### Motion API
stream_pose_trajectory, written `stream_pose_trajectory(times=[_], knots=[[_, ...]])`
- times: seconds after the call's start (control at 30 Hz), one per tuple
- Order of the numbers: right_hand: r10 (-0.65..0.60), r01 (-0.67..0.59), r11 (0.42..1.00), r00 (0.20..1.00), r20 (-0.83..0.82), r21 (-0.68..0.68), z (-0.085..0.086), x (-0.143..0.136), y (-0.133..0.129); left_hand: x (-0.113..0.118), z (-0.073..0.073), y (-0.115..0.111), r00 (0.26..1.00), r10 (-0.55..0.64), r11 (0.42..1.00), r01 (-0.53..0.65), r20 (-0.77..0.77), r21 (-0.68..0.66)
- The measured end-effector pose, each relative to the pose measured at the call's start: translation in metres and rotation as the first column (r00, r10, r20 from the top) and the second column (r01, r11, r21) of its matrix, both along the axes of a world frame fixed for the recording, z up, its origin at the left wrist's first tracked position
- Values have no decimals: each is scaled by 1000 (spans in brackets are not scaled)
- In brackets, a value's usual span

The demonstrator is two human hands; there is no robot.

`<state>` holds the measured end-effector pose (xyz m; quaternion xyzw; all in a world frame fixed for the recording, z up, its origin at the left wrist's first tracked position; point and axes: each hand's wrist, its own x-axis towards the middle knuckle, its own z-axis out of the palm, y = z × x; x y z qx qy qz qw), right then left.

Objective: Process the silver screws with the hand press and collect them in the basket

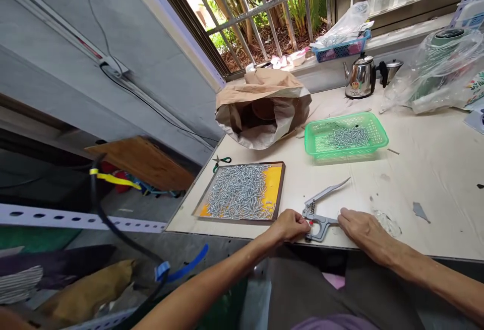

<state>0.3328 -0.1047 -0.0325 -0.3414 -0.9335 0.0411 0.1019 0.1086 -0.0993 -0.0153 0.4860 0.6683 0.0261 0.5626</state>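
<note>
Grey metal hand tool with raised lever (pixel 321 228): at the cream tabletop's (pixel 446 169) near edge
My right hand (pixel 363 226): grasping its handle
My left hand (pixel 293 225): curled at its head; grip unclear
Risk: squeezing the lever early could nip me
Writing: shiny steel kettle's (pixel 361 78) emblem, illegible

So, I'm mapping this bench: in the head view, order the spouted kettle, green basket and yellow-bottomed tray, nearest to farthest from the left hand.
1. Yellow-bottomed tray, ahead and left.
2. Green basket, ahead and right.
3. Spouted kettle, right, near the window.
</note>
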Motion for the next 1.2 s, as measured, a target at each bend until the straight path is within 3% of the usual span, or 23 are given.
stream_pose_trajectory(times=[0.13, 0.43, 0.6, 0.77, 0.97, 1.07, 1.13, 1.2], knots=[[-7, 7, 1000, 1000, 13, -30, 1, 1, 1, 1, 4, 8, 996, -68, 994, 64, -49, -90], [-13, 25, 991, 996, 91, -133, 5, 0, 4, 3, 4, 10, 990, -78, 987, 60, -114, -152], [-50, 56, 992, 997, 51, -118, 12, 8, 24, 0, 1, 8, 989, -89, 990, 75, -117, -122], [-40, 54, 991, 993, 112, -125, 10, 15, 47, 2, 0, 7, 989, -91, 990, 77, -119, -117], [-53, 77, 985, 986, 157, -152, 22, 7, 51, 1, 6, 4, 989, -76, 992, 62, -126, -112], [-66, 96, 981, 982, 177, -171, 29, 3, 48, 4, 11, -5, 950, -151, 983, 173, -274, 57], [-74, 105, 978, 982, 172, -182, 29, 2, 46, 11, 13, -11, 882, -176, 887, 334, -437, 318], [-78, 108, 975, 985, 155, -193, 26, 2, 45, 23, 10, -13, 815, -200, 687, 512, -544, 515]])
